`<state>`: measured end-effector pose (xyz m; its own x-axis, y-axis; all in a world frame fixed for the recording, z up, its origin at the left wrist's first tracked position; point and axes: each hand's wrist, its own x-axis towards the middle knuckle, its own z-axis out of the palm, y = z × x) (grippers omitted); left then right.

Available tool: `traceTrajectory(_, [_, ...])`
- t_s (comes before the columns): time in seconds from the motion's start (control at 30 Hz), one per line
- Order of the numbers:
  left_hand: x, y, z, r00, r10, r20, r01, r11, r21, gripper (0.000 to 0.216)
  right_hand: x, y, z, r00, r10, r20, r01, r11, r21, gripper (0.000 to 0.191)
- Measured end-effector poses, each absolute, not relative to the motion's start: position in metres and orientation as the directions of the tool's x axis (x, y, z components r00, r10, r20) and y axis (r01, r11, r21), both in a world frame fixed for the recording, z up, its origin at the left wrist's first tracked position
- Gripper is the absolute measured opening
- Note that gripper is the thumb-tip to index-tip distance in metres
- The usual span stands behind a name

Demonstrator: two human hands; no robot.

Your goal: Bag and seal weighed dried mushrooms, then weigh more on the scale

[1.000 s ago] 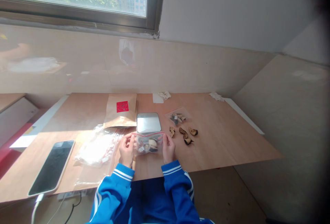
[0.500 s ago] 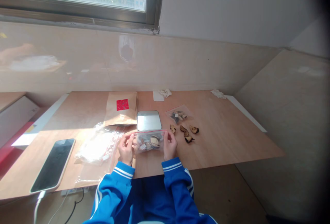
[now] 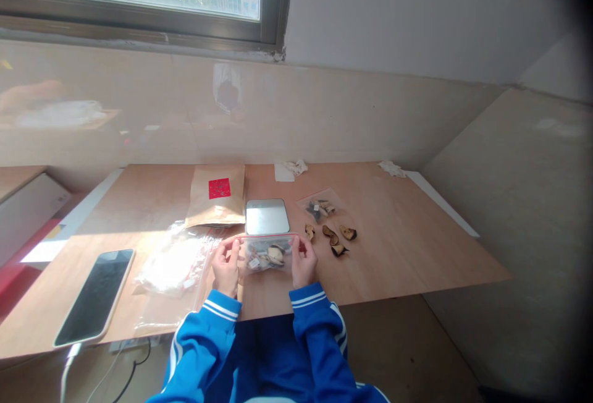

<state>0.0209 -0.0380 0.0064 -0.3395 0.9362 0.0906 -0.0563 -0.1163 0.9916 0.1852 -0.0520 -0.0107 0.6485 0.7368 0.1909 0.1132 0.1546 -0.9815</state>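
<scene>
A clear zip bag [image 3: 265, 254] with a red seal line holds dried slices and a small white packet. My left hand [image 3: 227, 265] pinches its upper left corner, and my right hand [image 3: 304, 262] grips the upper right corner. Just behind the bag lies a flat silver scale [image 3: 267, 217]. Several dried brown slices [image 3: 330, 235] rest on the wooden table [image 3: 393, 254] to the right of my right hand. Beyond them is a second filled zip bag [image 3: 323, 205], lying flat.
A brown paper pouch [image 3: 217, 208] with a red label lies left of the scale. Clear plastic bags [image 3: 171, 261] are heaped by my left hand, glaring in sunlight. A phone [image 3: 96, 296] with a white cable lies at the left front. Crumpled tissue [image 3: 296, 168] sits along the wall.
Both hands keep hold of the zip bag in nearly the same place. The bag's bottom has tilted up slightly; everything else stays where it was.
</scene>
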Motion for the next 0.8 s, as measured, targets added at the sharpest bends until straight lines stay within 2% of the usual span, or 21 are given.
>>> traceTrajectory(0.3, [0.0199, -0.0392, 0.0078, -0.267, 0.958, 0.104, -0.104, -0.136, 0.985, 0.029, 0.1854, -0.0515, -0.0129, 0.64, 0.756, 0.142, 0.043, 0.148, -0.988, 0.048])
traceTrajectory(0.5, [0.0212, -0.0396, 0.0118, -0.284, 0.943, 0.172, -0.014, -0.184, 0.983, 0.027, 0.1858, -0.0546, -0.0109, 0.599, 0.779, 0.185, 0.059, 0.188, -0.98, 0.043])
traceTrajectory(0.67, [0.0198, -0.0373, 0.0056, -0.28, 0.946, 0.162, -0.035, -0.179, 0.983, 0.025, 0.1851, -0.0552, -0.0102, 0.575, 0.791, 0.211, 0.06, 0.216, -0.975, 0.037])
traceTrajectory(0.8, [0.0179, -0.0362, 0.0024, -0.281, 0.949, 0.142, -0.072, -0.169, 0.983, 0.023, 0.1851, -0.0538, -0.0122, 0.598, 0.755, 0.27, 0.14, 0.234, -0.962, 0.034])
